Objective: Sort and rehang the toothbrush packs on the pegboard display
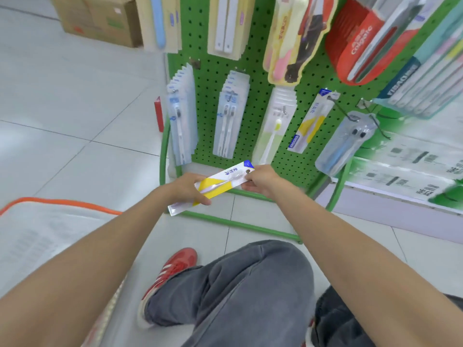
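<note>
A white and yellow toothbrush pack (220, 185) lies tilted between both hands, low in front of the green pegboard (208, 68). My left hand (186, 187) grips its lower half. My right hand (260, 180) pinches its blue-tipped top end. A matching yellow pack (310, 123) hangs alone on a bottom-row peg to the right. Stacks of pale blue packs (181, 116) and twin-brush packs (230, 116) hang at the left. A pack with a yellow-headed brush (274, 126) hangs between them and the matching pack.
A clear pouch with blue brushes (347, 144) hangs at the lower right. Red Colgate packs (363, 38) and other packs fill the upper pegs. The green stand frame (235, 222) rests on the tiled floor. A cardboard box (100, 18) sits at the far left. An orange-rimmed basket (50, 204) is beside my left arm.
</note>
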Demonstrator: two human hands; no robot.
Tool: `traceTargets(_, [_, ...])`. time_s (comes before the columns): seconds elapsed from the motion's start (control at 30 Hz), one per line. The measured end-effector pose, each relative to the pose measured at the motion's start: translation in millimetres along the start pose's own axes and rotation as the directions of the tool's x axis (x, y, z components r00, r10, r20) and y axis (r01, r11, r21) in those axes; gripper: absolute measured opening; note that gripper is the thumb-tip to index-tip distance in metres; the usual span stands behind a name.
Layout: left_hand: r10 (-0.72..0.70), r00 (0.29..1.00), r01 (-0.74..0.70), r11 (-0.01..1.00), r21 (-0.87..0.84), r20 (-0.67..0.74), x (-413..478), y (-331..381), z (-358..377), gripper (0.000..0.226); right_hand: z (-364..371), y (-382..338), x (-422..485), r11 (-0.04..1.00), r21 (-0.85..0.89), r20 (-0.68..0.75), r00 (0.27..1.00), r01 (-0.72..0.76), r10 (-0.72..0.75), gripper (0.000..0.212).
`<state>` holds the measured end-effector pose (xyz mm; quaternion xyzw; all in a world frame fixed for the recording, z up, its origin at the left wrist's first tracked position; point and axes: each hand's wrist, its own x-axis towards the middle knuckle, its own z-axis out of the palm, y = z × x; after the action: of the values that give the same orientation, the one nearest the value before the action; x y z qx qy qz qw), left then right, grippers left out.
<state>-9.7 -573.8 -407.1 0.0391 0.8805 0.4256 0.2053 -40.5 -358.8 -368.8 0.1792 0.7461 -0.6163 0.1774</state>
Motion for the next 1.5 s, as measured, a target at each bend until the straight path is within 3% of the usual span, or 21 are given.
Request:
traceTargets(0.2, [-0.206, 0.977, 0.206, 0.979, 0.001, -0.055, -54.8, -97.7, -40.9, 0.064, 113.0, 24.3, 8.7, 0.992, -0.089, 0.145, 0.984, -0.094, 0.107, 0.022])
traceTargets(0.37, [-0.422, 0.898, 0.384, 0.889, -0.250, -0.123, -118.6, -188.7, -62.6, 0.071, 208.6, 40.8, 0.5, 0.985, -0.128, 0.348, 0.926, -0.111, 0.150, 0.005])
traceTargets(0.53, [-0.586, 0.804, 0.523, 0.775, -0.355, -0.096, -178.4, -279.9, -60.2, 0.083, 300.6, 65.0, -12.3, 0.964, -0.255, 0.491, 0.850, -0.069, 0.191, 0.007])
traceTargets(0.77, [-0.757, 0.653, 0.731, 0.637, -0.244, -0.020, -212.4, -348.1, -14.3, 0.095, 362.2, 115.2, -29.1, 0.900, -0.423, 0.536, 0.771, -0.106, 0.343, 0.017])
traceTargets(0.9, [-0.791, 0.611, 0.770, 0.586, -0.252, 0.031, -210.5, -360.3, 15.3, 0.101, 361.1, 134.0, -31.4, 0.883, -0.455, 0.524, 0.768, -0.114, 0.369, 0.012])
traceTargets(1.0, [-0.804, 0.593, 0.766, 0.581, -0.276, -0.047, -201.5, -350.9, 17.7, 0.086, 355.0, 126.4, -34.2, 0.906, -0.414, 0.535, 0.782, -0.086, 0.319, 0.008])
traceTargets(1.1, [-0.756, 0.602, 0.662, 0.652, -0.370, -0.256, -185.8, -326.8, 2.8, 0.009, 343.9, 108.5, -36.5, 0.941, -0.336, 0.530, 0.819, -0.033, 0.218, 0.016])
traceTargets(1.23, [-0.630, 0.639, 0.485, 0.775, -0.404, -0.442, -154.6, -262.1, -27.0, 0.010, 312.3, 76.6, -36.2, 0.947, -0.295, 0.483, 0.875, 0.124, 0.036, 0.018])
traceTargets(1.5, [-0.356, 0.798, 0.187, 0.913, -0.362, -0.486, -80.5, -76.4, -42.1, 0.014, 183.8, -2.8, -38.8, 0.920, -0.263, 0.280, 0.936, 0.290, -0.214, 0.023])
